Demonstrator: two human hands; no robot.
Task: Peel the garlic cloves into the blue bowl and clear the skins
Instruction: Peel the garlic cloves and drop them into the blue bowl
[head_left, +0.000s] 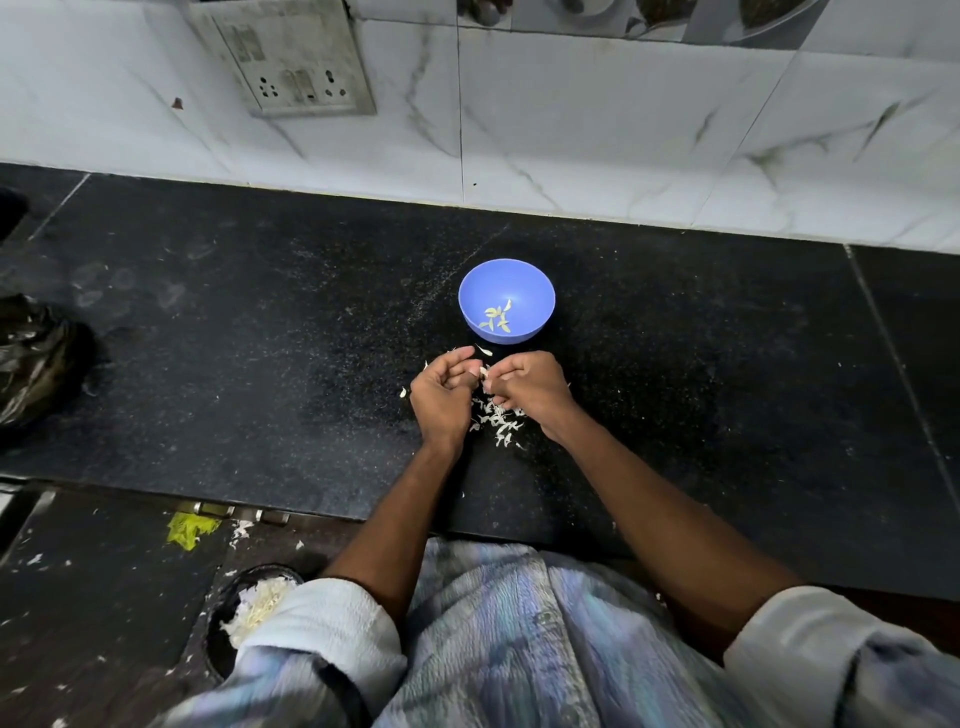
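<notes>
Garlic clove, a small pale piece, sits pinched between the two hands just in front of the bowl. Left hand has its fingers curled in, tips on the clove; right hand likewise curls its fingers toward the same piece, knuckles up. How much skin is on the clove cannot be told. Inside the blue bowl lie a few peeled cloves, pale yellow-green, near its bottom. Skins are scattered in a loose white heap under and between the hands, on the near side of the bowl, with one flake just beside its near rim. Bowl and skins rest on a black counter. Far left of the bowl a black bag lies crumpled. Behind the bowl rises a white tiled wall with a socket plate.
</notes>
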